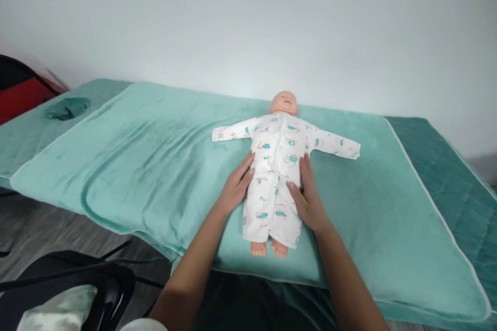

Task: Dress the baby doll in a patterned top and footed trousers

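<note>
A baby doll (272, 160) lies on its back on the green sheet, dressed in a white buttoned top (281, 137) and white trousers (267, 207) with a small teal print. Its sleeves spread out to both sides, and two bare feet (268, 249) show below the trouser legs. My left hand (236, 186) rests against the doll's side at the left of the waist, fingers stretched. On the opposite side lies my right hand (310, 196), fingers straight along the waist, thumb apart on the clothing. The undersides of both hands are hidden.
The green sheet (155, 150) is wrinkled left of the doll, over a padded bed with a face hole (68, 108). A white wall (194, 31) stands behind. A black chair (77, 269) holding a pale cloth (60, 310) is at lower left; something red (25, 95) sits far left.
</note>
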`<state>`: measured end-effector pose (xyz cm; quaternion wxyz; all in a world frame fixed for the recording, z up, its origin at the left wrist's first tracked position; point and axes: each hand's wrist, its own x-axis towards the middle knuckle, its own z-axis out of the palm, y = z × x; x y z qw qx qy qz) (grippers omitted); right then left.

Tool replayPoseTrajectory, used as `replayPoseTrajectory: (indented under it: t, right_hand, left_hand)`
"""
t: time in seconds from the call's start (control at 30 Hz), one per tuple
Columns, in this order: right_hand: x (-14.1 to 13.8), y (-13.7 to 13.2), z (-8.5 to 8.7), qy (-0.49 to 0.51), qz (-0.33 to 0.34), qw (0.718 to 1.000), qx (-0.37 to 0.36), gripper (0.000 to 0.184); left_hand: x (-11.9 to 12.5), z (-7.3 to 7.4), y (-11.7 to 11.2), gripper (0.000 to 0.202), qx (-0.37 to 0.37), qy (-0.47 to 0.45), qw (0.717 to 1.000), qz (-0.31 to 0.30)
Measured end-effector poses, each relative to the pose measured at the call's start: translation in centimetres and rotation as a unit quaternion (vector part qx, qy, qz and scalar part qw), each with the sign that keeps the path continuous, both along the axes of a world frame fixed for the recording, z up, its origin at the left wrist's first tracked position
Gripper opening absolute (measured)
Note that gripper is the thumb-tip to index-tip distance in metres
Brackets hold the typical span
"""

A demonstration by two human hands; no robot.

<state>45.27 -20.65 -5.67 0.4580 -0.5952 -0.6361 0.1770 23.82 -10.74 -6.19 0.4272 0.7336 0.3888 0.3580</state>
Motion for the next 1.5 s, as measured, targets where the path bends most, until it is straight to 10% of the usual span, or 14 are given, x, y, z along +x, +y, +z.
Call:
replayPoseTrajectory:
  t: [0.2,0.37,0.57,0.8,1.17,1.5]
  right_hand:
    - [-0.6,-5.8,-1.4,-0.057,0.000,0.998,-0.042,0.073]
    - [1.3,-7.3,-1.6,-0.063,0.005,0.996,-0.063,0.066]
    - [8.3,-4.0,-1.8,-0.096,-0.128,0.987,-0.014,0.051]
    - [16.5,3.1,-2.0,-0.080,-0.318,0.944,-0.031,0.057]
    - [18.8,5.8,-1.4,-0.024,-0.403,0.915,-0.013,0.021]
    - [18.2,5.5,-1.0,-0.055,-0.444,0.892,-0.071,0.021]
  left_hand:
    - [-2.7,-1.0,-4.0,0.038,0.035,0.003,0.999,0.033]
    - [-3.4,-1.0,-2.9,0.030,0.057,-0.021,0.996,0.069]
    - [-3.8,-1.7,4.6,0.049,0.188,0.151,0.953,0.183]
    - [-4.7,-2.0,12.7,0.063,0.143,0.306,0.905,0.260]
    - [-5.0,-1.4,13.9,0.056,0.160,0.341,0.878,0.295]
    - [-5.6,-2.1,14.4,0.043,0.112,0.197,0.918,0.325]
